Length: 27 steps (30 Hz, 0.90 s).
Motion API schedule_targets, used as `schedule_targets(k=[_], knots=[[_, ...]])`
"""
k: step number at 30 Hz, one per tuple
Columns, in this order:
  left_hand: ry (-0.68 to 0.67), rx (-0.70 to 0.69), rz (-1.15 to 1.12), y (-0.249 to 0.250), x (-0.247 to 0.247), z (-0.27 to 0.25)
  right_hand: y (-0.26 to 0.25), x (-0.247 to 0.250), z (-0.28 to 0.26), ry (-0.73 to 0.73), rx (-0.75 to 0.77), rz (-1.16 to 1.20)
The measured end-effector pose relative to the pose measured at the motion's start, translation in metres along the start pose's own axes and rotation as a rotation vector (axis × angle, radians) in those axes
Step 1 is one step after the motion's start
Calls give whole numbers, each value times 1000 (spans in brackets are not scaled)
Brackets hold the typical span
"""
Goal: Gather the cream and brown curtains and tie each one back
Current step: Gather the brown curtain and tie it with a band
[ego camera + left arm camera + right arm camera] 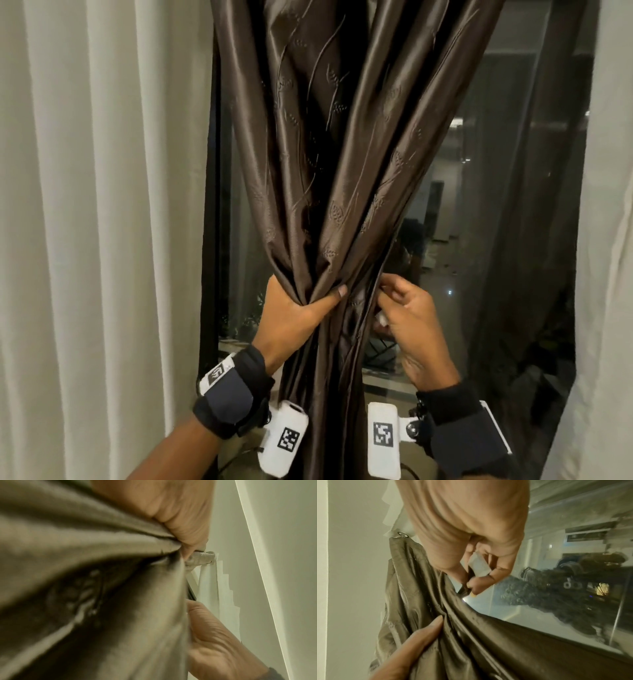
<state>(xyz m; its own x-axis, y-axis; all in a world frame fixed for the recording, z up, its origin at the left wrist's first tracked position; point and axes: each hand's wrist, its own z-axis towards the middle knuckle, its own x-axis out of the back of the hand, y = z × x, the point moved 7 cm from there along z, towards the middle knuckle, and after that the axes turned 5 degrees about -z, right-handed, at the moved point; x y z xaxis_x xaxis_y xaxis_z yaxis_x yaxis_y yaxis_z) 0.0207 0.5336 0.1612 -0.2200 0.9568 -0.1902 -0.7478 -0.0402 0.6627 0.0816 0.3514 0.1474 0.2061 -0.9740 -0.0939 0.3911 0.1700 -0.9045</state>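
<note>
While the left hand (301,308) clamps the brown curtain (342,154) into a tight waist, fingers wrapped behind and thumb (334,296) pressed across the front folds, the cloth fans out above and hangs straight below the fist. That hold likely keeps the bundle narrow enough to bind. Just beside it, the right hand (407,308) pinches the curtain's outer edge between thumb and fingertips, a small pale strip (478,565) tucked in its curled fingers, possibly the tie. Cream curtains (102,205) hang loose on either side, not yet gathered. Behind is the dark window (496,205).
</note>
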Motion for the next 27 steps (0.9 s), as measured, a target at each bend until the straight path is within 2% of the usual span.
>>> schedule_targets(k=[2, 4, 6, 8, 11, 13, 16, 20, 23, 27], knots=[[125, 24, 7, -15, 11, 1, -2, 24, 3, 195, 74, 1], [221, 50, 19, -26, 19, 1, -7, 38, 0, 292, 153, -19], [283, 45, 89, -30, 21, 3, -20, 39, -11, 342, 273, -119], [313, 23, 198, -31, 18, 5, -43, 29, -31, 398, 477, -324], [323, -25, 291, -32, 11, 6, -66, -3, -58, 329, 742, -526], [289, -102, 389, -27, 3, 2, -66, -21, -60, 172, 740, -480], [222, -301, 603, -9, -13, -9, -58, -45, -49, -47, 609, -358], [198, -392, 686, 2, -5, -17, -56, -53, -37, -123, 542, -284], [100, -427, 476, 9, 6, -27, -52, -56, -32, -157, 482, -231], [-26, -318, 134, 13, 13, -37, -43, -65, -30, -134, 462, -207]])
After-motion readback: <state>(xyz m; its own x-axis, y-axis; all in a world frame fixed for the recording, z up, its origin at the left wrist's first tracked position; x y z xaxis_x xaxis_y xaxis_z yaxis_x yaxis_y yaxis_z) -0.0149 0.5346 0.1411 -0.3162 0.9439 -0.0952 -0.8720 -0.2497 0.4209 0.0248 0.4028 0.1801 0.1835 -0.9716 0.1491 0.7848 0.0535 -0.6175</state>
